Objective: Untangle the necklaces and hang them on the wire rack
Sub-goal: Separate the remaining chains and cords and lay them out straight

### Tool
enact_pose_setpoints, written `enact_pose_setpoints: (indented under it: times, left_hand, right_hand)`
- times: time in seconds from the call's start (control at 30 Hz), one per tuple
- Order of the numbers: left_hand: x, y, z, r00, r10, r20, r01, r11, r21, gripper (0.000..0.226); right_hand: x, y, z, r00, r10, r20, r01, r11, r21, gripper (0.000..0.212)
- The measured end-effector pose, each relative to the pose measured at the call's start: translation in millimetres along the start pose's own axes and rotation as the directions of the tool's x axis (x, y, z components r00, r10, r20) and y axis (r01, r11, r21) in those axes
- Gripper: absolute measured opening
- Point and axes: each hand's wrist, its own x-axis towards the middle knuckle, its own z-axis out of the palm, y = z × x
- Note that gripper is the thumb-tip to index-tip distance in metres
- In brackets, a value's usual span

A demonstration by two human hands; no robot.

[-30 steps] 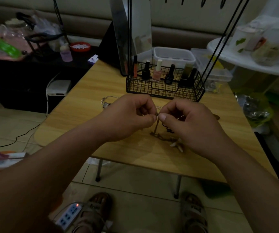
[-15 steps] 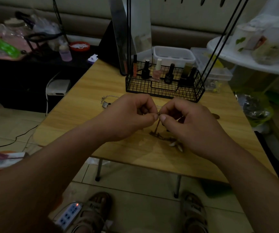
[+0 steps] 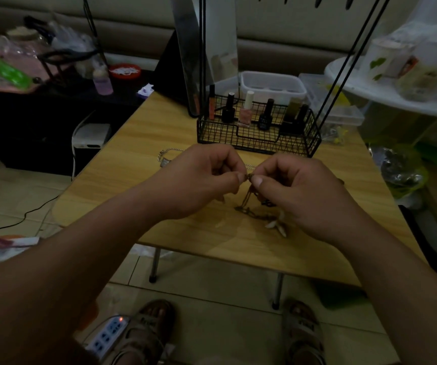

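A tangled brown cord necklace [image 3: 251, 206] with pale shell pendants [image 3: 277, 226] hangs from my fingertips down onto the wooden table [image 3: 138, 143]. My left hand [image 3: 201, 180] and my right hand [image 3: 296, 191] both pinch the cord's top end, thumbs nearly touching above the table's middle. A silver chain necklace [image 3: 166, 156] with a small square pendant lies on the table behind my left hand, partly hidden. The black wire rack [image 3: 259, 138] stands at the table's back, its uprights rising out of view; hooks show at the top edge.
Nail polish bottles [image 3: 246, 111] stand in the rack's basket. A white plastic tub [image 3: 272, 85] sits behind it. A cluttered white shelf [image 3: 396, 90] is at the right, a dark side table [image 3: 54, 101] at the left. A power strip [image 3: 106, 335] lies by my sandalled feet.
Both hands stay pinched together on the cord; they have lifted slightly and shifted a little toward the rack. The necklaces lie as before.
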Motion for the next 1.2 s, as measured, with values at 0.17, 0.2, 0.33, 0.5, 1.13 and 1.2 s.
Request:
enact_pose_setpoints:
  times: [0.17,0.2,0.33,0.5,1.13,1.2]
  left_hand:
    - [-1.0,-4.3,2.7,0.994,0.067,-0.084,-0.061,0.996,0.068,0.011]
    - [-1.4,-4.5,3.0,0.993,0.074,-0.087,-0.067,0.994,0.086,0.009]
    - [-2.7,-3.9,3.7,0.995,0.061,-0.076,-0.051,0.991,0.125,0.003]
    - [-3.6,-3.6,2.7,0.996,0.045,-0.078,-0.035,0.991,0.128,0.006]
    - [-5.3,-11.6,7.9,0.993,0.097,-0.065,-0.08,0.971,0.227,0.004]
    - [-5.3,-11.5,7.4,0.992,0.107,-0.064,-0.091,0.973,0.214,0.006]
  right_hand:
    - [0.5,0.5,4.3,0.999,-0.01,-0.046,0.008,1.0,-0.029,0.006]
    - [0.9,0.3,5.1,0.998,-0.017,-0.056,0.015,0.999,-0.037,0.007]
    - [2.2,-0.4,8.6,0.997,-0.029,-0.076,0.023,0.997,-0.076,0.006]
    - [3.6,-0.8,10.8,0.997,-0.062,-0.053,0.052,0.984,-0.17,0.004]
    - [2.6,-1.5,9.7,1.0,0.002,0.009,-0.001,0.989,-0.151,0.008]
    - [2.4,-2.2,9.8,1.0,0.006,0.012,-0.004,0.991,-0.13,0.007]
